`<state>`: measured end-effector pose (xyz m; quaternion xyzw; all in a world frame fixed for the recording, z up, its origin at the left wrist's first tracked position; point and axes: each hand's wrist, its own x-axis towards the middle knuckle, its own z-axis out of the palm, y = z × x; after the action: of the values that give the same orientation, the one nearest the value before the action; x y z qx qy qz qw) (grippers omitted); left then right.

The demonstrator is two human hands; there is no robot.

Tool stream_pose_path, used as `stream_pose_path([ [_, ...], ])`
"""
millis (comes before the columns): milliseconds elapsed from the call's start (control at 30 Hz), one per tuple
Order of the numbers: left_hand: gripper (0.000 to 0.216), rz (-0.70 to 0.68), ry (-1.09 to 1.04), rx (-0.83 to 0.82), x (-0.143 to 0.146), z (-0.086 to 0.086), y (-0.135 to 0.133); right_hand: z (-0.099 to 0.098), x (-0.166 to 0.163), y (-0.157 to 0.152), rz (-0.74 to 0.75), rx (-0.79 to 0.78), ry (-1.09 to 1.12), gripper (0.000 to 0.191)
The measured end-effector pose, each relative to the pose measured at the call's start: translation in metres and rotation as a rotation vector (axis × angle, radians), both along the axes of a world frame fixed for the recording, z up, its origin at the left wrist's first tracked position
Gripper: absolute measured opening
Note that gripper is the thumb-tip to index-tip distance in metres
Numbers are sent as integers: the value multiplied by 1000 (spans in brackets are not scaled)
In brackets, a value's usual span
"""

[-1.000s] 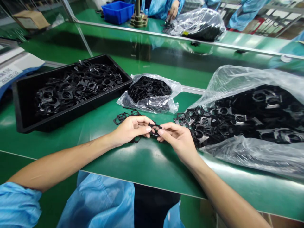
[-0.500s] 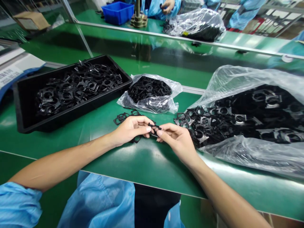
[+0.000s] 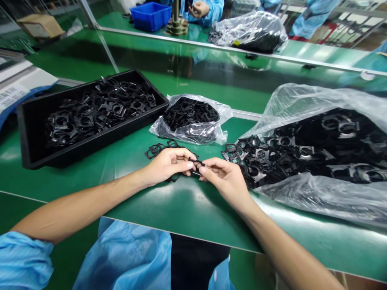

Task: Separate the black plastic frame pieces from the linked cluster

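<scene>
Between my two hands is a small black plastic ring-shaped part, raised a little over the green table. My left hand pinches its left side with thumb and fingers. On the right side, my right hand grips it in the same way. Fingers cover much of the part, so its full shape is hidden. Several loose black ring pieces lie on the table behind and under my left hand. Beside my right hand, flat black plates with round holes spill from a large clear plastic bag.
A black tray heaped with black parts stands at the left. Behind my hands sits a smaller clear bag of black rings. A metal rail crosses further back; beyond it are a blue bin and a co-worker's hand.
My hands stay almost still, with the black part tilted very slightly between them. Across the rail, the co-worker's hand has moved to the left.
</scene>
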<state>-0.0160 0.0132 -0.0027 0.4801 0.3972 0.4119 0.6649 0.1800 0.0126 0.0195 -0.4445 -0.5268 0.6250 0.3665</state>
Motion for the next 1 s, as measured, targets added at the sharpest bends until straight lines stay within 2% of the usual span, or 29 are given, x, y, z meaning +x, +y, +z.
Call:
stream_pose_path([
  [667,28,-10,9,22,-1,-1,0,0,0,-1,-4,-29,20,40],
  [1000,20,59,33,116,3,3,-3,-4,1,0,-7,76,-21,39],
])
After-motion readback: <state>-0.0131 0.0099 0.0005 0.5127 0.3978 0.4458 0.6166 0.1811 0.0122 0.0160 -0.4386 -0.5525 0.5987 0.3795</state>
